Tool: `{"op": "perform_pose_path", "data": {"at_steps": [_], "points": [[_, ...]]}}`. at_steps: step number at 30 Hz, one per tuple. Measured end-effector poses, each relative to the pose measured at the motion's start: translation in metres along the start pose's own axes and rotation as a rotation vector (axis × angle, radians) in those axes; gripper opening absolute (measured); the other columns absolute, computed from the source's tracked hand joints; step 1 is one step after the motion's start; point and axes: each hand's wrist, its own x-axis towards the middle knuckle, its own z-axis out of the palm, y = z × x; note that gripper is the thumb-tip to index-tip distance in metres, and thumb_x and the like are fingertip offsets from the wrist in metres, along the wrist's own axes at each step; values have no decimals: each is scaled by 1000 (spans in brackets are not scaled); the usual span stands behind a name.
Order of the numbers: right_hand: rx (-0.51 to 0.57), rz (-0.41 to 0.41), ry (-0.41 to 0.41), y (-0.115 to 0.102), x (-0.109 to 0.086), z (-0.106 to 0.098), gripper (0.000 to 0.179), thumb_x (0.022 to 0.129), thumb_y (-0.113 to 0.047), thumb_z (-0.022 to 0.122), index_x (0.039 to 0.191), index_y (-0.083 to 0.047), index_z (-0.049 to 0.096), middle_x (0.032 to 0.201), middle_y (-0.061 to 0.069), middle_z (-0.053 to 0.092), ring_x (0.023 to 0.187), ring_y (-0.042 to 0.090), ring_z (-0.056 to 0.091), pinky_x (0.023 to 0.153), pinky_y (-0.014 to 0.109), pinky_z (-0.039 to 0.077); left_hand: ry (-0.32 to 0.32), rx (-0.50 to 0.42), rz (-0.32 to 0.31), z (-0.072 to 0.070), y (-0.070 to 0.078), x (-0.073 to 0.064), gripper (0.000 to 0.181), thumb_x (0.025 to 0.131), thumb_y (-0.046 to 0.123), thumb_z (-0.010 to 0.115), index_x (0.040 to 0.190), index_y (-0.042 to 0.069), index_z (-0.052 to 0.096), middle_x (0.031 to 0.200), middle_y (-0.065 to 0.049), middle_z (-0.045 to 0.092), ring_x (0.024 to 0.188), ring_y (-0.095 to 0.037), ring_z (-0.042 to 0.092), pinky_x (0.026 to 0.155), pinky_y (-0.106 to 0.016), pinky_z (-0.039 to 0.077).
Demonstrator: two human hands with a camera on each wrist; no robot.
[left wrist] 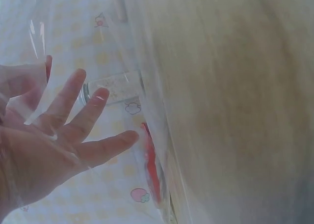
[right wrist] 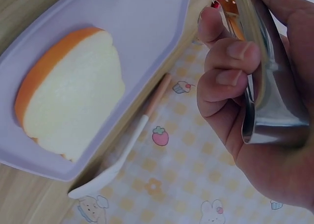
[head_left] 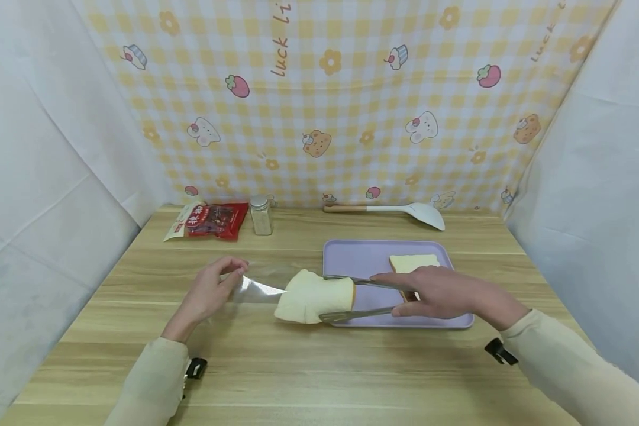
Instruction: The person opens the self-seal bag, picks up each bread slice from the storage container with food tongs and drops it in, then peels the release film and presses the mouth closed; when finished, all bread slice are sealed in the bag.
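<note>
My left hand (head_left: 210,293) pinches the edge of a clear plastic bag (head_left: 261,288) between thumb and forefinger. In the left wrist view the hand's other fingers (left wrist: 105,148) spread out behind the film. My right hand (head_left: 442,293) grips metal tongs (head_left: 359,315), whose arms lie on both sides of a piece of white bread (head_left: 314,299). That bread is at the bag's mouth, beside the tray's left edge; how much lies inside the film is unclear. A bread slice (right wrist: 73,96) with brown crust rests on the lilac tray (head_left: 351,254), partly hidden by the right hand in the head view.
At the back left lie a red snack packet (head_left: 218,220) and a small glass jar (head_left: 261,217) with a metal lid. A white spatula (head_left: 423,214) with a wooden handle lies behind the tray. A checked cloth (head_left: 330,106) hangs at the back.
</note>
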Motion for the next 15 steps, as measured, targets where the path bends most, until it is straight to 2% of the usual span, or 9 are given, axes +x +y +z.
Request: {"op": "perform_pose_path", "data": {"at_steps": [8,12,15], "points": [[25,39,-22,1,4,5,65,105,-51,61,156,-15,46,85,-15,67,68,-2,57,65,25,50,-2,37,37,0,-2,1,20,111,15,54,120,4,68,129,-18,71,125,-38,65,109,-61,51],[3,60,0,1,4,7,59,105,-51,62,146,-11,48,84,-14,64,66,0,55,62,25,48,-11,38,50,1,-3,2,19,111,15,55,119,4,69,127,-17,73,124,-38,66,107,-61,52],[-27,72,14,-2,4,8,59,104,-50,63,144,-9,48,83,-15,61,64,1,52,60,24,46,-19,32,58,2,-3,3,19,110,13,55,119,4,69,127,-17,73,124,-39,66,106,-62,52]]}}
